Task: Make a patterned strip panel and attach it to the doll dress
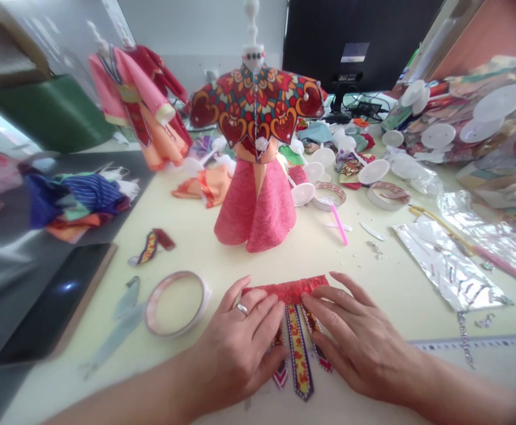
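Observation:
A red fabric band [291, 290] lies across the table in front of me, with several patterned ribbon strips hanging from its lower edge. The middle yellow strip [299, 354] has a dark, dotted border and a pointed end. My left hand [244, 336], wearing a ring, presses its outstretched fingers on the band's left part. On the right part rest the spread fingers of my right hand [357, 339]. The hands partly cover the side strips. Just behind stands a small doll garment [258, 153] on a white stand, with a patterned cape and pink skirt.
A tape roll [177, 304], scissors [118, 327] and a phone [58, 301] lie to the left. On the right are a clear packet [450, 265], a ruler [479, 342] and a pink stick [339, 224]. Dressed stands [138, 100] and a monitor [355, 47] stand behind.

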`<move>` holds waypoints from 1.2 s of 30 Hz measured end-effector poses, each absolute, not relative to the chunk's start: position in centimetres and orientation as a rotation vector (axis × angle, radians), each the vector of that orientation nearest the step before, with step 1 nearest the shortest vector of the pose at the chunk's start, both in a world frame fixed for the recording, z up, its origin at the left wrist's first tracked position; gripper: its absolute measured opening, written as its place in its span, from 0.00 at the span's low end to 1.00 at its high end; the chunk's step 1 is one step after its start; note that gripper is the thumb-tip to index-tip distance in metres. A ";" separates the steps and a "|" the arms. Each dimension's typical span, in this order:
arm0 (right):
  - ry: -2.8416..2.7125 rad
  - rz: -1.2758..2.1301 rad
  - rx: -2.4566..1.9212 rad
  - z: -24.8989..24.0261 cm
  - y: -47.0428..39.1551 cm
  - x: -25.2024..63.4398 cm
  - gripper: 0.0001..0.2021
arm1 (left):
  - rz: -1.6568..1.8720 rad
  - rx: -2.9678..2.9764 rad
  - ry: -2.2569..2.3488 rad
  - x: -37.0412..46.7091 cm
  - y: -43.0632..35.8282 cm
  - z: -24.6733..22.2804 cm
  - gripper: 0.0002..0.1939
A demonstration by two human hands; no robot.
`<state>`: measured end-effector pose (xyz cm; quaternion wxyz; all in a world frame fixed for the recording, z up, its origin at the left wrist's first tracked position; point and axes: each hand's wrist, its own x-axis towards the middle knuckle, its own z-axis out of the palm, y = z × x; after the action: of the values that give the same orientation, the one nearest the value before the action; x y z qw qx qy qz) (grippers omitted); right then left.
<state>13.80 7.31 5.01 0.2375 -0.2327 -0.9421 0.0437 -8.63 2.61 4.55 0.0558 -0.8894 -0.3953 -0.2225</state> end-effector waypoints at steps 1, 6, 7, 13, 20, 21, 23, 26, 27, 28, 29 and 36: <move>-2.575 0.127 -0.642 5.0 7.4 13.8 0.16 | -0.665 -2.708 -1.203 -8.7 2.6 4.5 0.19; -2.558 0.088 -0.660 4.7 7.5 14.0 0.17 | -0.605 -2.776 -1.218 -8.8 2.5 4.0 0.21; -2.567 0.084 -0.668 4.6 7.4 14.0 0.17 | -0.588 -2.786 -1.219 -8.8 2.5 4.0 0.22; -2.563 0.084 -0.664 4.7 7.4 14.0 0.17 | -0.587 -2.794 -1.211 -8.8 2.5 4.2 0.21; -2.621 0.085 -0.629 4.6 7.4 13.9 0.16 | -0.592 -2.798 -1.213 -8.7 2.4 4.1 0.22; -2.623 0.065 -0.627 4.6 7.4 13.8 0.16 | -0.590 -2.799 -1.218 -8.7 2.4 4.1 0.22; -2.620 0.055 -0.625 4.7 7.3 13.8 0.16 | -0.587 -2.799 -1.218 -8.8 2.3 4.0 0.22; -2.606 0.102 -0.615 4.8 7.2 13.8 0.16 | -0.568 -2.805 -1.201 -8.9 2.3 4.1 0.22; -2.604 0.114 -0.604 4.8 7.2 13.9 0.16 | -0.566 -2.803 -1.199 -8.9 2.3 4.1 0.22; -2.608 0.117 -0.595 4.8 7.2 13.9 0.15 | -0.569 -2.798 -1.199 -8.9 2.3 4.1 0.22; -2.615 0.113 -0.589 4.8 7.2 13.9 0.15 | -0.574 -2.792 -1.199 -8.9 2.3 4.0 0.22; -2.629 0.119 -0.614 4.9 7.2 13.8 0.15 | -0.579 -2.780 -1.215 -8.9 2.3 4.0 0.22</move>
<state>13.77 7.21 4.88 0.2180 -0.2216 -0.9495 0.0431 -8.85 2.28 3.99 0.0264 -0.8998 -0.3931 -0.1874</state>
